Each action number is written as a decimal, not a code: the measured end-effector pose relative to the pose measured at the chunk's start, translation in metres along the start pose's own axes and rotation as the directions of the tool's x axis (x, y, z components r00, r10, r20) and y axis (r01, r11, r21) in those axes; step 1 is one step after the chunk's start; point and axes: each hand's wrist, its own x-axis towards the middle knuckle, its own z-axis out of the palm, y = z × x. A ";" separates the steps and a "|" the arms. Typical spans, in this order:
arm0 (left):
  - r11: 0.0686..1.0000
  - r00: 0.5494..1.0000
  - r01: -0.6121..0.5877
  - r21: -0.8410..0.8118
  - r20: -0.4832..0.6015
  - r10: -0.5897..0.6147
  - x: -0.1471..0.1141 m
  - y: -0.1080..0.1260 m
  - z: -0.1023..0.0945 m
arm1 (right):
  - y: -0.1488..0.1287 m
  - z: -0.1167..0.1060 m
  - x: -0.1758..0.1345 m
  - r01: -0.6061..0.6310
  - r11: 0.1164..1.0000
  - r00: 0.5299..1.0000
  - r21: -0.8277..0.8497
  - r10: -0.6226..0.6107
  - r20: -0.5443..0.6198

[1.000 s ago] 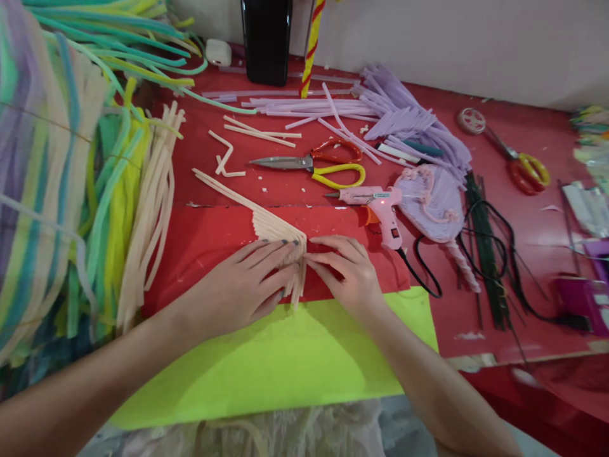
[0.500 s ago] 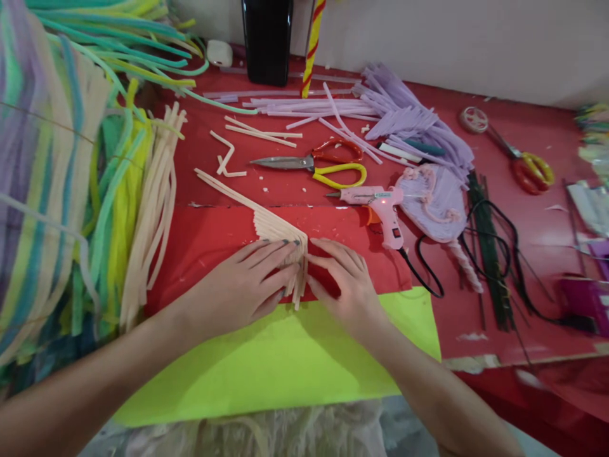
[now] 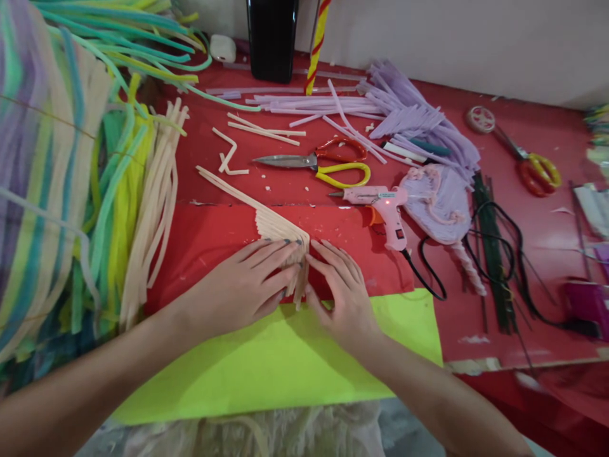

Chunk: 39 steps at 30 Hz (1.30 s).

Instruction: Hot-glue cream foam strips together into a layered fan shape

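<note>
A panel of cream pipe cleaners, bent and laid side by side, lies on the red table top. Its upper strands stick out to the far left and its short ends point toward me. My left hand rests flat across the panel with fingers stretched out, covering part of it. My right hand is at the panel's right edge, fingers extended, the fingertips touching or very near the bent strands. Beyond the hands lie scissors with red and yellow handles and a pink glue gun with its light on.
Bundles of coloured pipe cleaners fill the left side. Purple pipe cleaners and a purple fuzzy piece lie behind the glue gun. A black phone stands at the back. A yellow-green sheet covers the front edge. Another pair of scissors lies right.
My right hand has shifted slightly, its fingers closer to the panel's right edge. The left hand stays in place on the panel. The whole view has moved a little.
</note>
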 end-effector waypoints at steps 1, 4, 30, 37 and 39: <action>1.000 1.000 0.000 -0.003 0.004 0.000 0.000 0.000 0.000 | 0.000 0.000 0.000 0.001 1.000 1.000 0.000 -0.001 0.000; 1.000 1.000 -0.001 -0.008 0.012 0.001 0.001 0.000 -0.001 | -0.001 -0.001 0.000 0.003 1.000 1.000 0.003 -0.003 -0.004; 1.000 1.000 -0.004 -0.022 -0.021 0.004 0.002 0.001 -0.001 | 0.006 0.001 0.004 -0.025 0.999 0.997 0.033 0.027 -0.077; 1.000 1.000 -0.014 0.002 -0.009 0.014 0.001 0.000 0.002 | 0.006 0.001 0.005 -0.020 1.000 0.995 0.020 0.022 -0.100; 1.000 1.000 -0.013 0.010 -0.010 0.013 0.000 0.000 0.002 | 0.006 0.001 0.005 -0.025 1.000 0.994 0.015 0.027 -0.101</action>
